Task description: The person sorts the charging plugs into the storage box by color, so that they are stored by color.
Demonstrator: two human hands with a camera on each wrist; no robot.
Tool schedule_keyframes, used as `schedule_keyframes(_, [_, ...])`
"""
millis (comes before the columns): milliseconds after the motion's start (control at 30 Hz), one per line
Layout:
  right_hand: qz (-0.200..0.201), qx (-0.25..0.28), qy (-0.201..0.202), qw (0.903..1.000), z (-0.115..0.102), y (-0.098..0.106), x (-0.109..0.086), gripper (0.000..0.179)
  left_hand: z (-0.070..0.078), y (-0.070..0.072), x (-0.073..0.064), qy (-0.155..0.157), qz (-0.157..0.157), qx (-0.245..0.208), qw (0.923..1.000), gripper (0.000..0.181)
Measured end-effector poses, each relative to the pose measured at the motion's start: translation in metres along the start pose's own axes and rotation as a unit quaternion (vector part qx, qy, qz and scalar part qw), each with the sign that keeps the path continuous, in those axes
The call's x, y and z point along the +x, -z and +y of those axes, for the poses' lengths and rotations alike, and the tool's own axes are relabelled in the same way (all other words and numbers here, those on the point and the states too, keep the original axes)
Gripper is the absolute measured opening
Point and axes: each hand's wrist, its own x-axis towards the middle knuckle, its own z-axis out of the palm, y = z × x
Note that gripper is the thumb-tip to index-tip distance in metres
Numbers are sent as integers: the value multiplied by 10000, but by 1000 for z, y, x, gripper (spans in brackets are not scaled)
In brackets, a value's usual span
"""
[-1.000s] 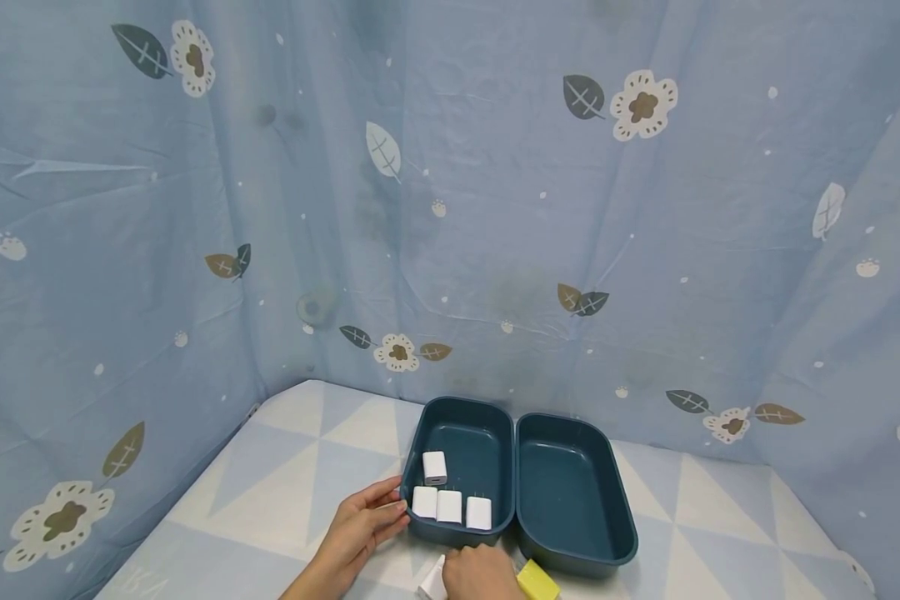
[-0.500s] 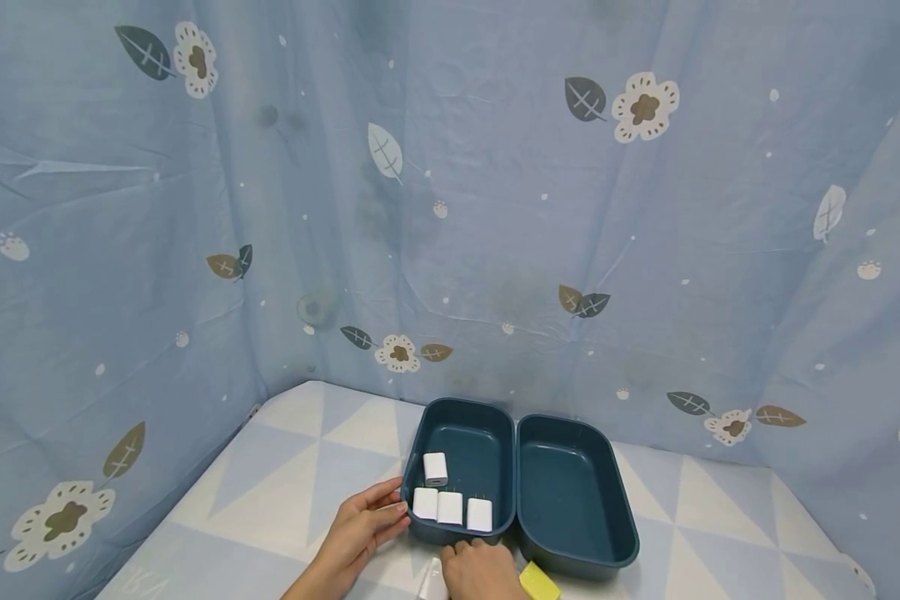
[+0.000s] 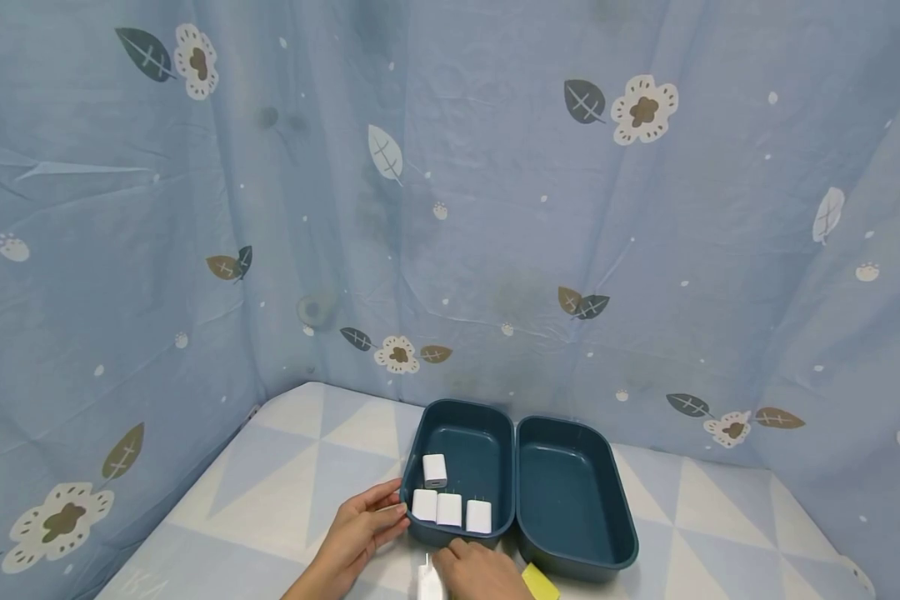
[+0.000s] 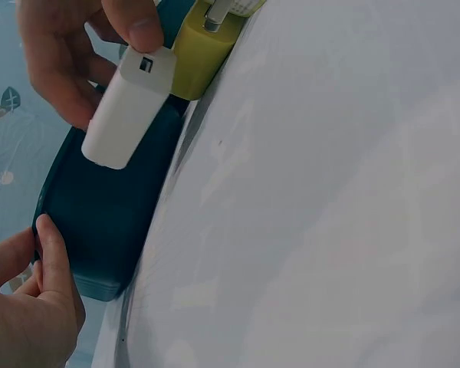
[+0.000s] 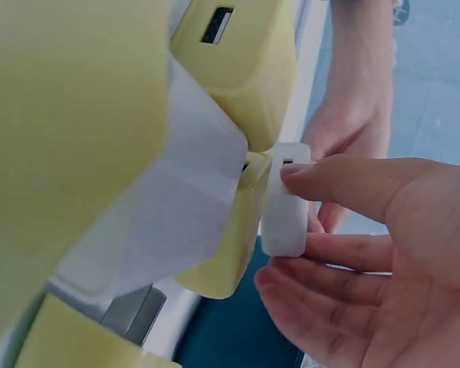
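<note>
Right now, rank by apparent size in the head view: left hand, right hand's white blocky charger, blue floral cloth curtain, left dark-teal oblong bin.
Blue floral curtain
Left dark-teal bin
Left hand
White charger, partly hidden

No readable lettering, only two patches of marks too faint or too small to make out.
In the head view, pale letter-like strokes point(image 3: 144, 588) stand on the patterned tabletop point(image 3: 270, 508), close to the lower edge of the picture at the left; they are too faint to spell out. In the left wrist view, tiny print-like marks point(image 4: 248, 7) show on a pale yellowish surface at the top edge, beside the metal prong point(image 4: 217, 14) at the yellow plug point(image 4: 202, 61); they are partly cut off and too small to read.
</note>
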Motion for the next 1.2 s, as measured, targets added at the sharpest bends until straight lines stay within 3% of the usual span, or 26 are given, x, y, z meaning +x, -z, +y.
schedule_keyframes(400, [100,1133,579,9918,10,6,-10,36,-1,1,0,-2,-24,25,10000,62])
schedule_keyframes(767, [40,2134,591,9752,20,10,-21,37,0,0,0,-20,-35,20,10000,61])
schedule_keyframes(1033, [746,3059,918,9447,24,9,-29,45,-1,0,0,-28,10,-16,10000,62])
schedule_keyframes(1200, [807,3729,829,9206,26,12,-32,50,-2,1,0,-59,31,-20,10000,62])
